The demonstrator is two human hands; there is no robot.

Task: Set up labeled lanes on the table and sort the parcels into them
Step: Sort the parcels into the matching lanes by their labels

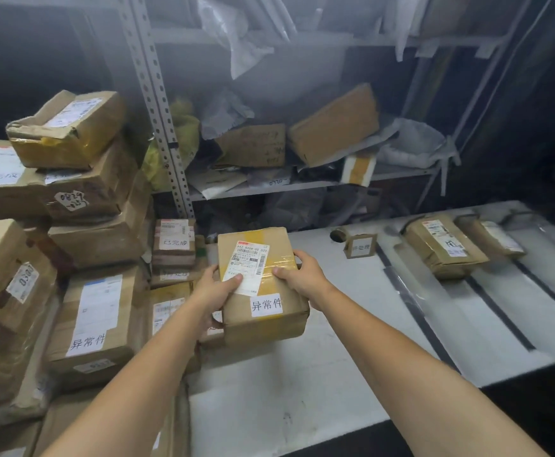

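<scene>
A stack of parcels [88, 318] crowds the surface's [302, 384] left edge. Just right of it, the left hand [218, 290] grips the parcel [263, 291] by its left side, thumb on the shipping label and fingers hidden underneath. The right hand [301, 275] clamps the opposite side. I cannot tell whether the parcel rests on the boxes below. The label card [360, 247] near the far edge is too blurred to read.
</scene>
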